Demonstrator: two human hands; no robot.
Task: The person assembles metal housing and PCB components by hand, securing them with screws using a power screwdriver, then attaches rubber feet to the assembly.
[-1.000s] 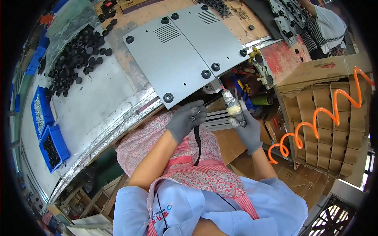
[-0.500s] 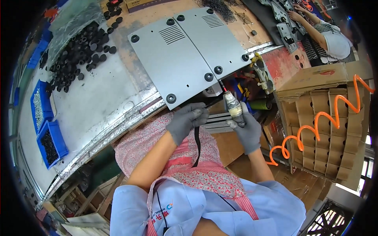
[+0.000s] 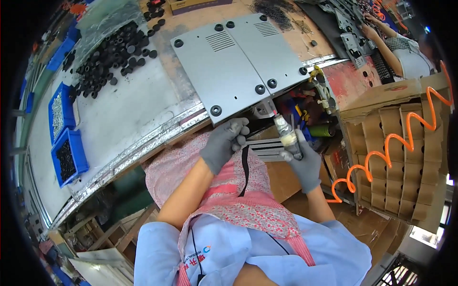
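Note:
My right hand (image 3: 306, 164), in a grey glove, is wrapped round a power screwdriver (image 3: 287, 135) bound in pale tape. Its tip points up toward the near edge of two grey metal panels lying side by side, the left panel (image 3: 214, 78) and the right panel (image 3: 274, 52). Black round feet (image 3: 260, 89) sit near the panels' corners, and both have vent slots. Just below the left panel's near corner, my gloved left hand (image 3: 222, 145) has its fingers curled in; whatever they hold, if anything, is hidden.
Loose black rubber feet (image 3: 109, 57) are heaped at the left. Two blue bins hold pale screws (image 3: 57, 114) and dark screws (image 3: 66, 157). An orange coiled hose (image 3: 389, 143) hangs before a divided cardboard box (image 3: 381, 186) at right. A co-worker's arm (image 3: 386, 47) reaches in at far right.
The screwdriver has drawn back from the panels' near edge, toward me. My left fingers have curled in more tightly. The whole view has shifted, so the bench sits further right.

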